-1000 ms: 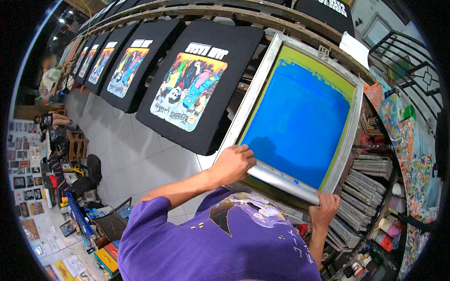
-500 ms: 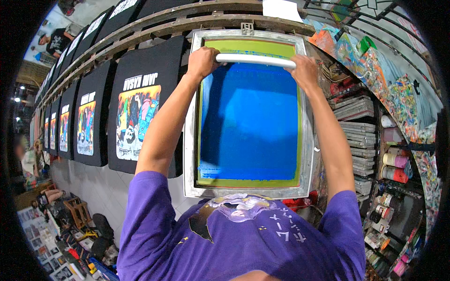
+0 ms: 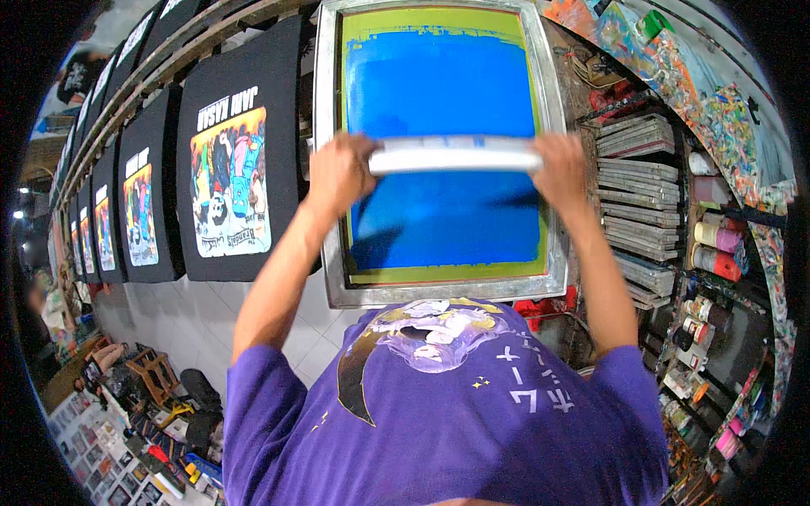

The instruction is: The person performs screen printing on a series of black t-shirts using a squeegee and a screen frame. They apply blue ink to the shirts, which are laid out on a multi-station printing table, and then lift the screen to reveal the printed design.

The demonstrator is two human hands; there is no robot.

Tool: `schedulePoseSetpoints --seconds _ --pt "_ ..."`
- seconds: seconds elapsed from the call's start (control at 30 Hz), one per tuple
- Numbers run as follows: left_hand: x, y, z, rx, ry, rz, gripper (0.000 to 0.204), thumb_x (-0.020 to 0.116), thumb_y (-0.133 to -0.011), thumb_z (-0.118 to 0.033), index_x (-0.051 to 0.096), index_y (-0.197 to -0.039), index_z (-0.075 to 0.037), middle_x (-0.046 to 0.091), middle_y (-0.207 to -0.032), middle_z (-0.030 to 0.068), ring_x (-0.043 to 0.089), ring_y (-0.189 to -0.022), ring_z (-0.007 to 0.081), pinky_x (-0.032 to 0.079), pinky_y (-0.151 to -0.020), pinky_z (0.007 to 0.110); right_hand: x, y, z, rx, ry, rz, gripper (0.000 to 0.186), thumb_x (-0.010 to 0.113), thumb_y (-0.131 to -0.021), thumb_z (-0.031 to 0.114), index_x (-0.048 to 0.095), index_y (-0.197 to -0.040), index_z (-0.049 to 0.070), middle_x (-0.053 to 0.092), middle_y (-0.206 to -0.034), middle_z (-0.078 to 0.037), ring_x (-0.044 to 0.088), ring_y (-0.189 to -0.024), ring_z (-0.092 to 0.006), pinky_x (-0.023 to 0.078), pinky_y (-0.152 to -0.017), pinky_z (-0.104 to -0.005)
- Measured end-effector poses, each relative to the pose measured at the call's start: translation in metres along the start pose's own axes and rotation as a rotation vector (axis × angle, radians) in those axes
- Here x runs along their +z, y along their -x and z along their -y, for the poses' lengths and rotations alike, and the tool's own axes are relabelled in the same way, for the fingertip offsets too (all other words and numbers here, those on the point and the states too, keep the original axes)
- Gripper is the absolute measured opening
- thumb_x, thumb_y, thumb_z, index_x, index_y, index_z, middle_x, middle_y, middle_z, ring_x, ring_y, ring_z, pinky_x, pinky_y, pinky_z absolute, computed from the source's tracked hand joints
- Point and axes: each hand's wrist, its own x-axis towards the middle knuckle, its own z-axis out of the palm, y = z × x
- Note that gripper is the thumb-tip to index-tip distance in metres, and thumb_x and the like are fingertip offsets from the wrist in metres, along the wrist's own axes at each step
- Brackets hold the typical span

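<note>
In front of me lies a screen printing frame (image 3: 327, 253) with a pale metal rim, green mesh edges and a wide area of blue ink. A long white squeegee (image 3: 456, 157) spans it from side to side, about halfway down the screen. Its left end is in the closed grip of my left hand (image 3: 340, 175), and its right end in that of my right hand (image 3: 560, 173). Both hands are slightly blurred. Blue ink shows on the squeegee's far edge. My fingertips are partly hidden behind the squeegee's ends.
Black shirts (image 3: 240, 63) with colourful prints lie in a row to the left, along a wooden rail (image 3: 181, 61). A stack of flat frames (image 3: 637, 198) stands on the right, with ink jars (image 3: 715, 261) on shelves beyond. Clutter (image 3: 169, 430) covers the lower left.
Both hands have drawn the squeegee from the far end of the screen toward me, to about its middle. The whole view has shifted, so the frame sits higher in the picture.
</note>
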Motion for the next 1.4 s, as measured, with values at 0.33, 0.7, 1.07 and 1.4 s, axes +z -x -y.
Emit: schedulePoseSetpoints --seconds 0.33,0.7,1.07,1.4 --pt "-0.01 0.177 -0.099 -0.016 0.045 -0.032 0.04 0.071 -0.068 -0.01 0.074 -0.107 -0.013 0.071 -0.109 -0.0023 0.061 -0.081 0.0173 0.049 -0.07 0.033 -0.044 0.19 0.1 0.109 -0.066 -0.002 0.033 0.059 -0.071 0.004 0.071 -0.101 0.008 0.069 -0.101 -0.005 0.064 -0.094 -0.023 0.043 -0.085 -0.0413" --pt "-0.025 0.189 -0.104 -0.066 0.091 -0.008 0.042 0.074 -0.063 -0.013 0.074 -0.106 -0.014 0.072 -0.108 -0.0037 0.06 -0.082 0.0175 0.047 -0.069 0.033 -0.056 0.192 0.111 0.109 -0.108 0.06 0.036 0.059 -0.071 0.005 0.07 -0.105 0.007 0.068 -0.103 -0.005 0.062 -0.093 -0.0226 0.041 -0.086 -0.0412" --pt "0.023 0.074 -0.033 -0.011 0.019 -0.144 0.059 0.07 -0.055 0.0 0.072 -0.113 -0.013 0.069 -0.115 -0.0019 0.058 -0.083 0.0216 0.046 -0.072 0.035 0.017 0.073 0.036 0.073 -0.057 -0.131 0.035 0.057 -0.07 -0.001 0.069 -0.101 0.009 0.069 -0.105 -0.005 0.063 -0.095 -0.0258 0.045 -0.083 -0.0413" --pt "0.02 -0.155 0.082 -0.147 -0.047 0.022 0.029 0.076 -0.078 -0.032 0.077 -0.103 -0.016 0.073 -0.088 0.0149 0.069 -0.079 0.0362 0.057 -0.074 0.045 0.043 -0.156 -0.084 -0.017 0.071 0.051 0.023 0.074 -0.073 0.019 0.072 -0.094 0.01 0.069 -0.091 -0.013 0.064 -0.089 -0.0343 0.047 -0.081 -0.0472"
